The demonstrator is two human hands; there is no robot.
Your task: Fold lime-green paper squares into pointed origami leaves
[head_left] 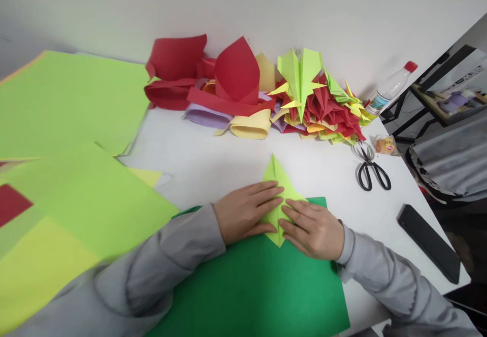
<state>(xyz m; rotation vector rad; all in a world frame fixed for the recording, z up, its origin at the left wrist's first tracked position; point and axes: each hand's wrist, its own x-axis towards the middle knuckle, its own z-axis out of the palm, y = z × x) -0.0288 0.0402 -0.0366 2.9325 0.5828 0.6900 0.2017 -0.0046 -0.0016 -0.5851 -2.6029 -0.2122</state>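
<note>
Light-green folded paper (288, 184), centre of the action, and it lies flat on a dark-green sheet (254, 291) near that sheet's far edge! One sharp tip points to twelve o'clock, a second to six, with a crease down the middle between them. Left hand (249, 210) comes in from the nine o'clock side: palm down, fingers stretched out close together, pressing rather than gripping. Right hand (315, 228) is over at four: loosely open, fingers a little bent, tips on the paper just beside the crease, nothing clasped.

So where do we stand? Long crease in, pointed ends formed: that looks like a piece part-folded. It lies low and flat, with no raised wings to be seen, so by my reading there's shaping left, though the hands hide much of its middle. For comparison, look to one o'clock: a heap of folded paper pieces (319, 106), many with sharp points. Out at eleven, rolled sheets (238, 78) rest on the white counter (213, 159); between nine and ten, broad light-green sheets (68, 103) lie flat. Scissors (368, 167) sit between two and three, well clear of both hands.
</note>
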